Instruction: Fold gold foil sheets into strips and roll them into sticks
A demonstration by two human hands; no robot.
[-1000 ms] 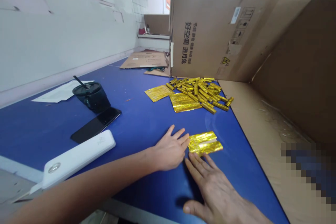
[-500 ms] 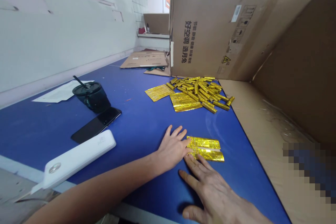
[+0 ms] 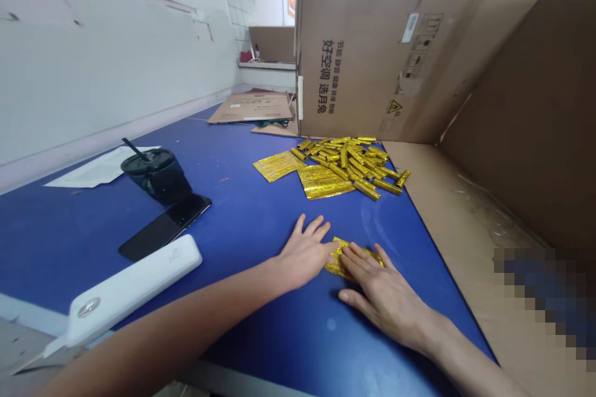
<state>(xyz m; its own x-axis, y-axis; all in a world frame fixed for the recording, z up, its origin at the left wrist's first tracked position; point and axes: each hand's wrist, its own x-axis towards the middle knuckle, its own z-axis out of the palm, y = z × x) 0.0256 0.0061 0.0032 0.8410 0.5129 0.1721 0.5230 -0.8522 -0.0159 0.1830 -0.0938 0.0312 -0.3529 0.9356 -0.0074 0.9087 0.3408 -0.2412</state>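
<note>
Blue tabletop (image 3: 251,217) stretched beneath a small gold foil piece (image 3: 336,267), largely covered by the right hand (image 3: 388,294), which rested on it, fingers extended. The left hand (image 3: 305,257), fingers fanned wide, touched the foil's left end. Farther off, two gold sheets (image 3: 323,183) met a heap of gold tubes (image 3: 344,158) before a cardboard box (image 3: 372,62).

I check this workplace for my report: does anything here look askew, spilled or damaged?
Yes. The big cardboard box behind the gold rolls seems turned on its side: its printed characters run sideways. The wall at left also has irregular pinkish patches, perhaps damage. I see no spill.
</note>
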